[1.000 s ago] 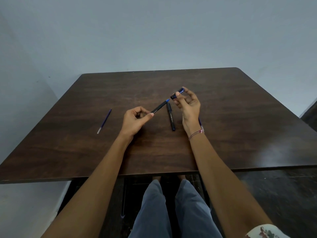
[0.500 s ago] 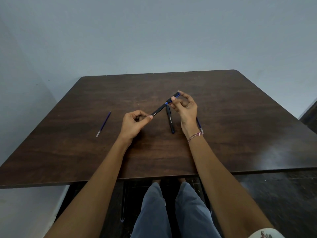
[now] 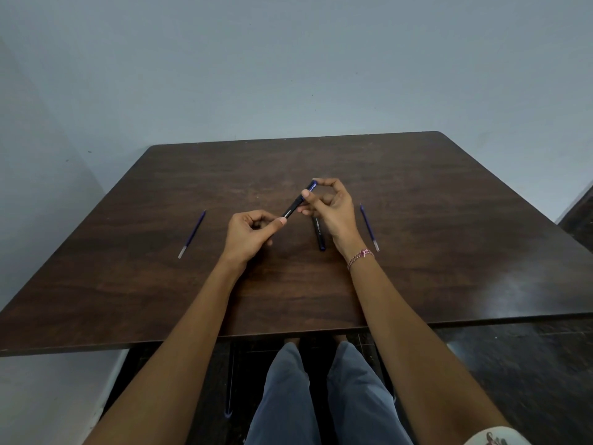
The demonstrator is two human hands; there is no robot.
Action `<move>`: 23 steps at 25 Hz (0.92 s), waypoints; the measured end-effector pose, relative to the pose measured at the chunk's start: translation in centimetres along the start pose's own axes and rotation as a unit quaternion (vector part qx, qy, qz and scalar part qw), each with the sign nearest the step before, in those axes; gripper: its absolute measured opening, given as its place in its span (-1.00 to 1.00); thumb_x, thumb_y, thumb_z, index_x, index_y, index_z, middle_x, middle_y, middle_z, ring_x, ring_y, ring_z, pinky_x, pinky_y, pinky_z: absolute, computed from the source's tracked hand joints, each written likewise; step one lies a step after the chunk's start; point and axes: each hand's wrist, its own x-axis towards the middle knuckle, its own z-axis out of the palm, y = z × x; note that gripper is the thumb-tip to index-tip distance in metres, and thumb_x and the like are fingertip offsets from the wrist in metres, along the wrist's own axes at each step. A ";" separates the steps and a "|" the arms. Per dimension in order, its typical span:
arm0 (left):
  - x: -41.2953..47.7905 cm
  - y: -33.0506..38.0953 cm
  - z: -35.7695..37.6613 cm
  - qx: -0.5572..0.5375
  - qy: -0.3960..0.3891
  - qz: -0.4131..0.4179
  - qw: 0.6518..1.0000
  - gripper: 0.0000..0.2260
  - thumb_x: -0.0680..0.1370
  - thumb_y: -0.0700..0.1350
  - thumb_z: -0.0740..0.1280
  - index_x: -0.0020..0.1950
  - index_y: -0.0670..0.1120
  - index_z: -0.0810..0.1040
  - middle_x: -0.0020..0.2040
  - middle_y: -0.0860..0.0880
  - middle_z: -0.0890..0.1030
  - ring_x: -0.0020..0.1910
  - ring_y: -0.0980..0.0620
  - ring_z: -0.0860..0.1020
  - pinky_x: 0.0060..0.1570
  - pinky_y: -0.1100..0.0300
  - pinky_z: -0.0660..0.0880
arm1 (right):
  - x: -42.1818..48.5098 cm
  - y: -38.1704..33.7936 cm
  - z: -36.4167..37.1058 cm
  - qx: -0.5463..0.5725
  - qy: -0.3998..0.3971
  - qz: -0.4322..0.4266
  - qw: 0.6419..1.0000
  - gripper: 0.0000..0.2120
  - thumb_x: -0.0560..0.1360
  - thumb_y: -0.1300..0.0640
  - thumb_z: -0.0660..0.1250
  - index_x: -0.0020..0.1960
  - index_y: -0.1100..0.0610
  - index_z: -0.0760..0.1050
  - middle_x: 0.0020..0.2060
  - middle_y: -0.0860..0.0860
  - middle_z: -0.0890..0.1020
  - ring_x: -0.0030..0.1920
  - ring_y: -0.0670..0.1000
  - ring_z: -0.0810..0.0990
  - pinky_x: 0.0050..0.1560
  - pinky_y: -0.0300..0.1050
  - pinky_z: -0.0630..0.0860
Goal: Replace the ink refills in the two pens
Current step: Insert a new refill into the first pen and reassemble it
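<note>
Pen [image 3: 296, 205] held above the table [image 3: 449, 220]: our left hand [image 3: 250, 232] pinches its barrel, our right hand [image 3: 330, 207] its blue end, seemingly to twist it; second pen [image 3: 319, 234] lies at five o'clock, a refill [image 3: 192, 234] at nine, another refill [image 3: 369, 227] at three.

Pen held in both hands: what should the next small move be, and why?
Probably twist the halves of the held pen tight: the left hand grips its lower end, the right hand pinches its blue end, and no gap shows along its barrel. The second pen lies on the table.
</note>
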 end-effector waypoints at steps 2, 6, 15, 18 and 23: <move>-0.1 0.1 0.1 -0.005 0.001 -0.002 1.000 -0.89 0.44 -0.14 0.47 -0.29 0.00 0.64 -0.53 0.08 0.52 -0.55 0.15 0.48 -0.46 0.35 0.43 | 0.0 0.1 0.3 -0.017 -0.029 0.007 0.999 -0.58 0.43 0.24 0.46 0.20 0.13 0.37 -0.31 0.07 0.71 -0.30 -0.02 0.69 -0.24 -0.24 0.60; -0.1 0.2 0.2 -0.004 -0.006 -0.002 1.000 -0.94 0.44 -0.11 0.47 -0.24 -0.02 0.66 -0.49 0.03 0.57 -0.53 0.11 0.53 -0.48 0.32 0.45 | -0.1 0.2 0.5 -0.022 -0.049 0.008 0.999 -0.43 0.37 0.30 0.51 0.27 0.10 0.32 -0.28 0.08 0.68 -0.29 -0.04 0.68 -0.19 -0.23 0.59; -0.4 0.1 0.3 0.008 -0.008 0.005 1.000 -0.93 0.43 -0.13 0.49 -0.19 -0.11 0.65 -0.51 -0.04 0.56 -0.52 -0.01 0.53 -0.43 0.19 0.48 | -0.3 0.5 0.7 -0.016 -0.100 -0.011 0.995 -0.37 0.40 0.38 0.45 0.29 0.02 0.21 -0.23 0.08 0.62 -0.26 -0.02 0.65 -0.07 -0.13 0.61; -0.5 0.2 0.3 0.014 -0.008 0.011 1.000 -0.92 0.44 -0.13 0.47 -0.16 -0.13 0.65 -0.47 -0.07 0.56 -0.51 0.02 0.55 -0.45 0.22 0.48 | -0.4 0.4 0.8 -0.011 -0.107 -0.014 0.994 -0.39 0.41 0.40 0.43 0.26 0.00 0.21 -0.21 0.09 0.62 -0.29 -0.06 0.63 -0.11 -0.18 0.60; -0.7 0.4 0.3 0.015 -0.008 0.011 1.000 -0.94 0.45 -0.16 0.46 -0.18 -0.13 0.65 -0.49 -0.03 0.55 -0.51 0.01 0.55 -0.47 0.24 0.47 | -0.4 0.2 0.9 -0.021 -0.103 -0.026 0.994 -0.42 0.41 0.40 0.43 0.18 -0.05 0.23 -0.20 0.12 0.60 -0.25 -0.01 0.62 -0.12 -0.15 0.60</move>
